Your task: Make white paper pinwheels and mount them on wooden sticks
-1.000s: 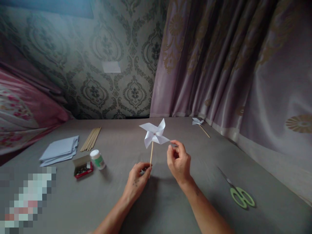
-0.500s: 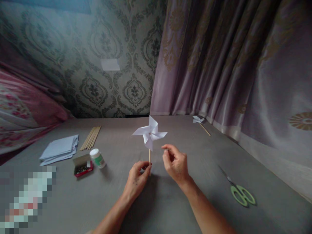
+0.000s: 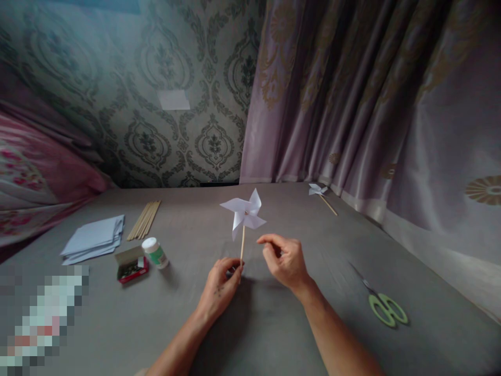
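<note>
left hand (image 3: 222, 284) is pinching a white paper pinwheel (image 3: 255, 223) by its thin wooden stick (image 3: 243, 245), which is pointing pretty much straight up over the grey tabletop (image 3: 117, 324); right hand (image 3: 287, 261) is just hovering nearby, grip released.

From our right hand (image 3: 285, 260), we have open table (image 3: 289, 213) at twelve; the held pinwheel (image 3: 246, 213) blocks half past ten, scissors (image 3: 376, 297) four.

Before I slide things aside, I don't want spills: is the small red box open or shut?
Open: the small red box has its flap raised, and small dark pieces show inside.
</note>
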Tool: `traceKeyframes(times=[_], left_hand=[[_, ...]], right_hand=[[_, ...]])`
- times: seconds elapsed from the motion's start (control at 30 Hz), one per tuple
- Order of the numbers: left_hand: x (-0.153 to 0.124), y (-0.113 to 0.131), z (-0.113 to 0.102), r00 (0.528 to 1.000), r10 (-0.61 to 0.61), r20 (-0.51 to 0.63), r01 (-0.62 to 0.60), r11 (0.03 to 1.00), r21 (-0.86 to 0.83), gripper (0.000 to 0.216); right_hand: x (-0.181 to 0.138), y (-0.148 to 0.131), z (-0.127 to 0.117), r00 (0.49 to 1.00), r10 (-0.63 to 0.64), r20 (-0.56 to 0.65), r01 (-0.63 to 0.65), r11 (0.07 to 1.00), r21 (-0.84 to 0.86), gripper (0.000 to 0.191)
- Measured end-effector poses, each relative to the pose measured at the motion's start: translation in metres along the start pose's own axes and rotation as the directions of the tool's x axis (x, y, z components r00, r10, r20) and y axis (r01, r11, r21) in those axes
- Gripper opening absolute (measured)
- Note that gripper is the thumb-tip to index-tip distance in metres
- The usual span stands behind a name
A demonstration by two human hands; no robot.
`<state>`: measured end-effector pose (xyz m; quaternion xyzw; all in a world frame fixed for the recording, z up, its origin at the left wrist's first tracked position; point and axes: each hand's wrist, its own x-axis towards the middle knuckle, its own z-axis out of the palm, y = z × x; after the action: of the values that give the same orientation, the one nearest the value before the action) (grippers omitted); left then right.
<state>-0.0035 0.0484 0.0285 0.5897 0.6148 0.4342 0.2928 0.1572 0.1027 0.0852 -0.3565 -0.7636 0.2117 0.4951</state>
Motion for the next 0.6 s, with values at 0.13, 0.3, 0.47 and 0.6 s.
traceKeyframes(times=[0.13, 0.3, 0.47, 0.6], left_hand=[[-0.0007, 0.0035, 0.0008, 0.999, 0.008, 0.047, -0.008, 1.0, -0.002, 0.033], [-0.0013, 0.0049, -0.0002, 0.999, -0.007, 0.044, 0.007, 1.0, 0.006, 0.035], [-0.001, 0.004, 0.0009, 0.998, -0.016, 0.066, 0.016, 1.0, 0.007, 0.037], [-0.0015, 0.0071, 0.001, 0.996, -0.019, 0.084, 0.018, 1.0, 0.012, 0.037]], right_hand=[[0.0067, 0.0086, -0.0057, 0.978, 0.187, -0.094, -0.191, 0.981, -0.03, 0.051], [0.0025, 0.0049, -0.0053, 0.948, 0.186, 0.259, -0.194, 0.981, 0.005, 0.022], [0.0058, 0.0074, -0.0076, 0.984, 0.168, -0.06, -0.167, 0.986, 0.02, 0.036], [0.0082, 0.0114, -0.0081, 0.982, 0.175, -0.076, -0.19, 0.918, -0.347, 0.05]])
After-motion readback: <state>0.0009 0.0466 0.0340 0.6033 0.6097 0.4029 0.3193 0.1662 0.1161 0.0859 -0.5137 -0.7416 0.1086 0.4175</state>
